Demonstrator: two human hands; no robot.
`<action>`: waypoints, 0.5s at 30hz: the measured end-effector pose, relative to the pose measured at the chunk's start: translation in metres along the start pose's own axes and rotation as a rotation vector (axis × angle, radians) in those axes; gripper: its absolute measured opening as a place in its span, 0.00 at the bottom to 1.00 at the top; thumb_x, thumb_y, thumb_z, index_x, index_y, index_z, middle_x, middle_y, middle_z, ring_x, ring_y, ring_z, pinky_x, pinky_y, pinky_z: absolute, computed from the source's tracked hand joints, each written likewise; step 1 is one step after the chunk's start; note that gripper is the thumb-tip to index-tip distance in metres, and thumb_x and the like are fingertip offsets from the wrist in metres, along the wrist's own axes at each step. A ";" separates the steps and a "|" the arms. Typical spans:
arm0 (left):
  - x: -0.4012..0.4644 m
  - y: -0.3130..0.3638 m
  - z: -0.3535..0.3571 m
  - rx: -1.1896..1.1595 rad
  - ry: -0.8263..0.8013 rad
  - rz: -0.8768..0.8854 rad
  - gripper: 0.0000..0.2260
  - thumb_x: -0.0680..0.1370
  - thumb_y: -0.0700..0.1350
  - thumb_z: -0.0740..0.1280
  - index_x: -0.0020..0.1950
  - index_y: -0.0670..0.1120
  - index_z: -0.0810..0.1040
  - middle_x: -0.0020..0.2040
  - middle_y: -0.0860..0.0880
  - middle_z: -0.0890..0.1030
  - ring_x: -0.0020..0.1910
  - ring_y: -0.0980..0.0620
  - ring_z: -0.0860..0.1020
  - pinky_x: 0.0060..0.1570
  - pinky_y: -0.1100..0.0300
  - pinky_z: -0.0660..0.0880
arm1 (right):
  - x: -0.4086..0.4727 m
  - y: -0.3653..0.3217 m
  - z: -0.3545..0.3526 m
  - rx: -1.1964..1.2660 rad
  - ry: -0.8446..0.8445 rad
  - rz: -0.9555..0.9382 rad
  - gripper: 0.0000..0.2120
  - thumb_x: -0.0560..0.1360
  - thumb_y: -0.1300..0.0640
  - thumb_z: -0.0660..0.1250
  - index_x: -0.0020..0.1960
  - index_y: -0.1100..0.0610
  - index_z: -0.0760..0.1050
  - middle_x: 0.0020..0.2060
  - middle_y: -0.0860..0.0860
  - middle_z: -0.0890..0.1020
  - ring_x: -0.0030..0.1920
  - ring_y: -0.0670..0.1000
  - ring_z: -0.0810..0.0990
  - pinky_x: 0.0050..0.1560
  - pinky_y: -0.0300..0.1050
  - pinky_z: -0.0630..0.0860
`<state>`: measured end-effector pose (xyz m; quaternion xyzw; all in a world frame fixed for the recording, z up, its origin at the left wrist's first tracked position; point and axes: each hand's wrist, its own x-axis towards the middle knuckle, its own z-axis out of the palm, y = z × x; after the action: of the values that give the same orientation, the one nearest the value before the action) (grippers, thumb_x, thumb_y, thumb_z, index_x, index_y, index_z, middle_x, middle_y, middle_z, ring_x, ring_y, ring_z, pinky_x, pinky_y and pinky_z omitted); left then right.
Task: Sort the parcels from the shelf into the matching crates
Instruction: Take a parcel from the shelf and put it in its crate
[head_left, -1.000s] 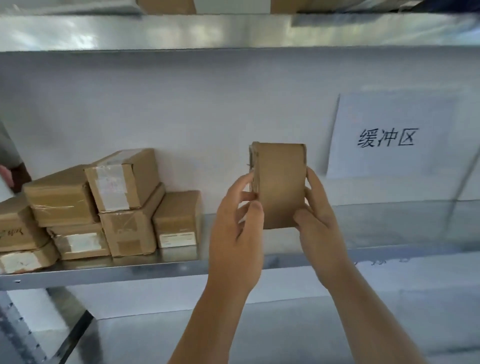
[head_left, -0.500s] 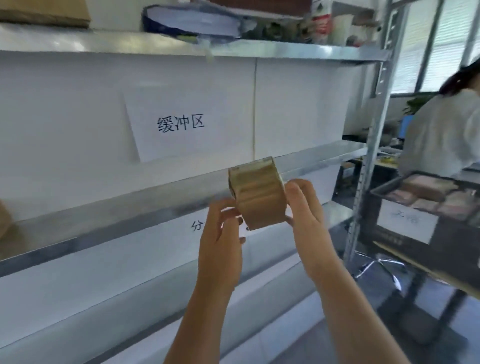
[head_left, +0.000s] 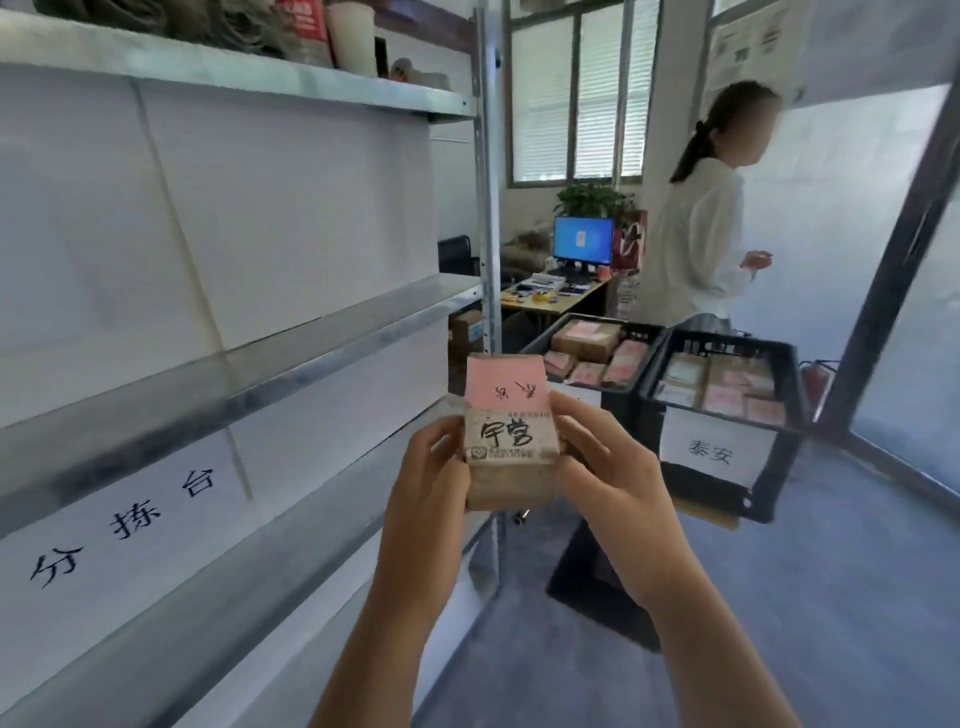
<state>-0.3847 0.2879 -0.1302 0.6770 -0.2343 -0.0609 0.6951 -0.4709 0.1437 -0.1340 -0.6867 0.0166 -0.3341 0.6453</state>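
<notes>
Gripping a small cardboard parcel (head_left: 508, 434) at frame centre, the left hand (head_left: 428, 486) and right hand (head_left: 605, 475) curl their fingers round its sides. Two black crates (head_left: 724, 387) of parcels stand at right, beside the metal shelf (head_left: 322, 338).

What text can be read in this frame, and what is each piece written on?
"分拣台": white sign on the shelf front.
"泰安": white sign on the right crate.
Parcel, held by the left hand and right hand: handwriting on its pink label and white label is not surely legible.
Wall poster: blurred.
</notes>
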 end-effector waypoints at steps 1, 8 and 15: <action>0.010 -0.005 0.010 0.003 -0.032 -0.004 0.11 0.81 0.48 0.63 0.62 0.59 0.76 0.54 0.59 0.86 0.55 0.58 0.85 0.50 0.57 0.85 | 0.006 0.005 -0.008 -0.030 0.019 -0.012 0.26 0.77 0.67 0.65 0.69 0.44 0.79 0.65 0.47 0.83 0.68 0.49 0.80 0.63 0.53 0.81; 0.108 -0.051 0.062 0.001 -0.185 -0.053 0.14 0.83 0.35 0.66 0.64 0.51 0.75 0.58 0.55 0.86 0.54 0.62 0.85 0.44 0.64 0.83 | 0.079 0.058 -0.053 -0.051 0.245 0.052 0.17 0.81 0.64 0.64 0.68 0.55 0.79 0.64 0.53 0.83 0.64 0.56 0.83 0.59 0.61 0.83; 0.230 -0.089 0.104 -0.048 -0.341 -0.105 0.15 0.83 0.32 0.66 0.63 0.51 0.75 0.59 0.53 0.86 0.60 0.57 0.84 0.50 0.58 0.85 | 0.168 0.102 -0.074 -0.085 0.397 0.051 0.16 0.82 0.72 0.63 0.64 0.58 0.80 0.63 0.53 0.82 0.64 0.53 0.83 0.56 0.54 0.85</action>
<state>-0.2035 0.0940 -0.1628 0.6512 -0.3113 -0.2167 0.6573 -0.3341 -0.0148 -0.1561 -0.6333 0.1751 -0.4456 0.6080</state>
